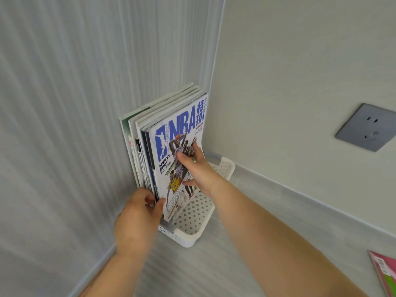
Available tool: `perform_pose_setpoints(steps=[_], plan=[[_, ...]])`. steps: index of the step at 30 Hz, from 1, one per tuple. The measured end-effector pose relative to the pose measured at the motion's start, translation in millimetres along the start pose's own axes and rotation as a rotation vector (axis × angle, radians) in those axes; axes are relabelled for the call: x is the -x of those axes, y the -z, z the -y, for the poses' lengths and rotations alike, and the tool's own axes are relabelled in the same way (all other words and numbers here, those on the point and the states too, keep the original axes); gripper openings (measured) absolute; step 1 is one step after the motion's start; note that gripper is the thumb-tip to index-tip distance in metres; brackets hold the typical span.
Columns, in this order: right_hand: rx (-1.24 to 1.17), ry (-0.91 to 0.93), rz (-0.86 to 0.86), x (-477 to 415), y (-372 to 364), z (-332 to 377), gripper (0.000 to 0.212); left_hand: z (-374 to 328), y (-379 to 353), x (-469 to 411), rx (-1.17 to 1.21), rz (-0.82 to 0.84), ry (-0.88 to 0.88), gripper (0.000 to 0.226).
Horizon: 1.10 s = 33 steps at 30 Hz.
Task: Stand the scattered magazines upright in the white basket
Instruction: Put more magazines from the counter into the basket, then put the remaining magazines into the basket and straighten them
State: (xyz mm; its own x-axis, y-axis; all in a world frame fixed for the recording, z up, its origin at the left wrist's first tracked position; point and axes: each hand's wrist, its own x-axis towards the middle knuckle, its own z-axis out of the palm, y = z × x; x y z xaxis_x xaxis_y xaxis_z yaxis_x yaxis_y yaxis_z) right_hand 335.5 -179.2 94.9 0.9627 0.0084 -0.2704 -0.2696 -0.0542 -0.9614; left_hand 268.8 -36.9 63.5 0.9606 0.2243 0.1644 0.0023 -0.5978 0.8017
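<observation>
Left grip point(139, 217) pinching magazines point(169, 103), right grip point(199, 170) flat on NBA cover point(182, 125)

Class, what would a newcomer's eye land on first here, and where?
The blue NBA magazine fronts a row standing in the white basket in the corner. The right hand presses its cover; the left hand grips the row's near edge. A grey socket sits on the right wall.
</observation>
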Motion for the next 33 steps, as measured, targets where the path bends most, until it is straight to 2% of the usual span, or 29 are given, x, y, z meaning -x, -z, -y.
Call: perform_pose_setpoints(steps=[6,10,13,17,23,27,31,33], plan=[[0.07,0.014,-0.062,5,0,-3,0.077,0,0,6,-0.016,-0.032,-0.036,0.015],[0.127,0.075,-0.097,25,13,-5,0.071,-6,4,23,-0.022,-0.078,-0.141,0.009],[0.132,0.123,-0.162,53,35,-6,0.062,-18,0,44,0.008,-0.025,-0.233,0.007],[0.106,0.098,-0.366,106,82,-18,0.051,-41,-23,88,0.105,0.188,-0.303,0.012],[0.128,0.002,-0.7,212,174,-77,0.033,-63,-74,174,0.046,0.599,-0.372,0.019],[0.334,-0.162,-0.816,287,229,-130,0.037,-78,-111,229,-0.043,0.799,-0.419,0.035],[0.626,-0.408,-0.965,360,275,-184,0.041,-96,-147,276,-0.093,0.865,-0.496,0.019],[0.715,-0.559,-0.992,393,293,-207,0.05,-101,-168,295,-0.14,0.889,-0.548,0.023]])
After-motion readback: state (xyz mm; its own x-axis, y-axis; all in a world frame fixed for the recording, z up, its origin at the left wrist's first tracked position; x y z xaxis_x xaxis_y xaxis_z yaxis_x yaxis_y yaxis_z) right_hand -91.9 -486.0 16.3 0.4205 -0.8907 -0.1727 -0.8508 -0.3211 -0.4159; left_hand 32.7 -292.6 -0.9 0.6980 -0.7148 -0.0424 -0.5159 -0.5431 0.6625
